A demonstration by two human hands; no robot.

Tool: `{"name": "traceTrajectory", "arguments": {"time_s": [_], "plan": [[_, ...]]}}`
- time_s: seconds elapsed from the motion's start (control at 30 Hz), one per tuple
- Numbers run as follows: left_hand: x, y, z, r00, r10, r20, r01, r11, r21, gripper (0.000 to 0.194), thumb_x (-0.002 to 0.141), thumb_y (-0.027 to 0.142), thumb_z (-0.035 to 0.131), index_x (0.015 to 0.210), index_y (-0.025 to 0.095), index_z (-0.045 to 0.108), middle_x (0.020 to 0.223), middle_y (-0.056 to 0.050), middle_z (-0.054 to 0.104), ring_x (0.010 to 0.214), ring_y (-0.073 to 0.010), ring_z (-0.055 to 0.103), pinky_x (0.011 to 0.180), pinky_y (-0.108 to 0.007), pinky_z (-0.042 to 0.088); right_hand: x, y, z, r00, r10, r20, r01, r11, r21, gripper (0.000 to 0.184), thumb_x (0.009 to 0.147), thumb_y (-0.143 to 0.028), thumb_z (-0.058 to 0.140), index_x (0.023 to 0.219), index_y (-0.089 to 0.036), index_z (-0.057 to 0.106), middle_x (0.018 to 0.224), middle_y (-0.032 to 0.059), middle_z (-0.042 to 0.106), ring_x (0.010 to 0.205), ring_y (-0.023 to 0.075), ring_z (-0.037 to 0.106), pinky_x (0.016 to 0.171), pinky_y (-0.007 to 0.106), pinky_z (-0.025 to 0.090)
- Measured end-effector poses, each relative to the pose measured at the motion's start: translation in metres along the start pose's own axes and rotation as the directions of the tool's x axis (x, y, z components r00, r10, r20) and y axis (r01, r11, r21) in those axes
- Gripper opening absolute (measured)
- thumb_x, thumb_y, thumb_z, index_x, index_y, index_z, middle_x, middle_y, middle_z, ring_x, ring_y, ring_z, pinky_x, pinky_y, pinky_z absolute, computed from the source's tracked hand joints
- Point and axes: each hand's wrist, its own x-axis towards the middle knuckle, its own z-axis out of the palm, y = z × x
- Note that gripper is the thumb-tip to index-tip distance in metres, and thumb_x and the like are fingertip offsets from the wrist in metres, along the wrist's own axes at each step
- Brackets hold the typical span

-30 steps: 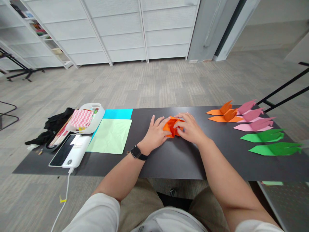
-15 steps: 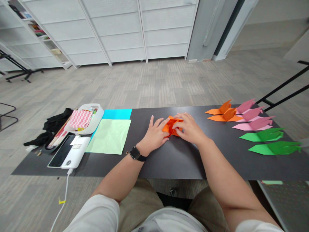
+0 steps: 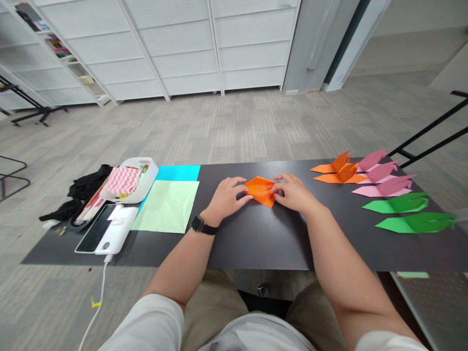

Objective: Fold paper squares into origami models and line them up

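A partly folded sheet of orange origami paper [image 3: 261, 190] lies before me on the dark table, flattened into an angular shape with creases across it. My left hand [image 3: 229, 196], below a black smartwatch [image 3: 198, 224], pinches its left corner between thumb and fingers. At the right corner, my right hand [image 3: 291, 193] grips the paper the same way, fingertips closed on the edge. Farther right stand finished paper cranes: two orange ones [image 3: 342, 171], several pink ones [image 3: 387, 186] and two green ones [image 3: 415, 223].
Light green paper [image 3: 170, 207] overlaps blue paper [image 3: 179, 172] left of my hands. Beyond are a white basket [image 3: 149, 183] with a pink zigzag pouch [image 3: 123, 180], a phone [image 3: 95, 231], a white power bank [image 3: 117, 231] with a cable [image 3: 102, 287], and black cloth [image 3: 89, 183].
The orange paper has gone from raised, open flaps to a flatter, pointed shape. My hands have moved apart to its left and right corners.
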Motion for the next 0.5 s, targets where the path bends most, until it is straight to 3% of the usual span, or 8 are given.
{"name": "traceTrajectory", "arguments": {"time_s": [0.2,0.5], "plan": [[0.003,-0.006,0.003,0.996,-0.08,0.051,0.082,0.995,-0.053,0.02,0.102,0.035,0.065,0.098,0.022,0.08,0.116,-0.006,0.077,0.107,-0.0232,0.072,0.1,-0.042,0.056,0.002,-0.001,0.002,0.999,0.023,0.038,-0.024,0.999,0.026,0.017,0.093,-0.042,0.074,0.093,-0.028,0.083,0.137,0.01,0.064,0.126,0.0352,0.058,0.113,0.058,0.044],[0.004,-0.011,0.006,0.992,-0.111,0.052,0.115,0.989,-0.096,0.016,0.101,0.03,0.066,0.095,0.021,0.078,0.115,-0.007,0.075,0.107,-0.0233,0.07,0.104,-0.043,0.057,0.008,0.005,0.019,0.997,0.023,-0.07,-0.019,0.998,0.06,0.012,0.095,-0.031,0.072,0.089,-0.028,0.082,0.134,0.0109,0.063,0.125,0.0359,0.057,0.108,0.062,0.048]]}}
